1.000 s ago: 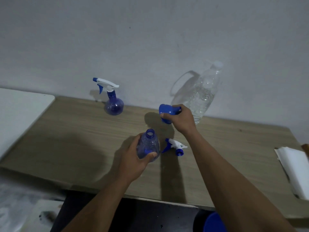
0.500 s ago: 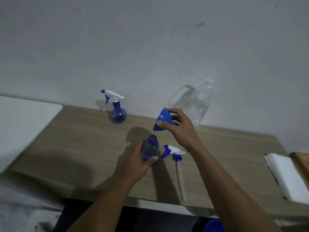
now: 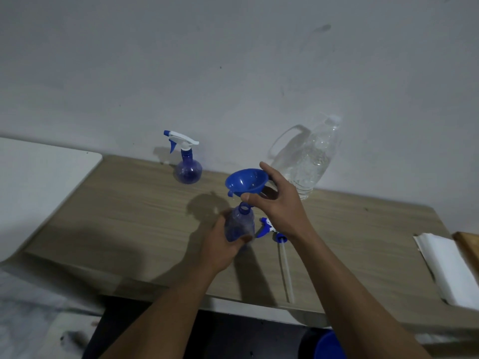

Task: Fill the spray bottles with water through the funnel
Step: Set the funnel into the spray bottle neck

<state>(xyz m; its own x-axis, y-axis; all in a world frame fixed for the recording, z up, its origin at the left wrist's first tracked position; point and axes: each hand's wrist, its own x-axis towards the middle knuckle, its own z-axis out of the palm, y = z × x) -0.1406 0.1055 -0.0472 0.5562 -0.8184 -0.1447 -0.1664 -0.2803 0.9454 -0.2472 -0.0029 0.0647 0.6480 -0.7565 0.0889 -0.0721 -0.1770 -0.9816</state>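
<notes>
My left hand (image 3: 220,248) grips an open blue spray bottle (image 3: 239,225) that stands on the wooden table (image 3: 129,216), its neck uncovered. My right hand (image 3: 278,203) holds a blue funnel (image 3: 246,182) by its rim, mouth up, just above and slightly behind the bottle's neck. The bottle's spray head (image 3: 269,228), white and blue with a long dip tube, lies on the table right of the bottle. A second blue spray bottle (image 3: 188,164) with its head on stands by the wall. A large clear water jug (image 3: 308,159) stands behind my right hand.
A white surface (image 3: 39,182) adjoins the table at the left. Folded white paper (image 3: 451,265) lies at the table's right end beside a wooden edge (image 3: 469,244). Something round and blue (image 3: 329,345) shows below the table's front edge.
My right hand has turned the funnel mouth-up and brought it over the open bottle's neck. My left hand has stayed on the bottle. The camera has tilted.
</notes>
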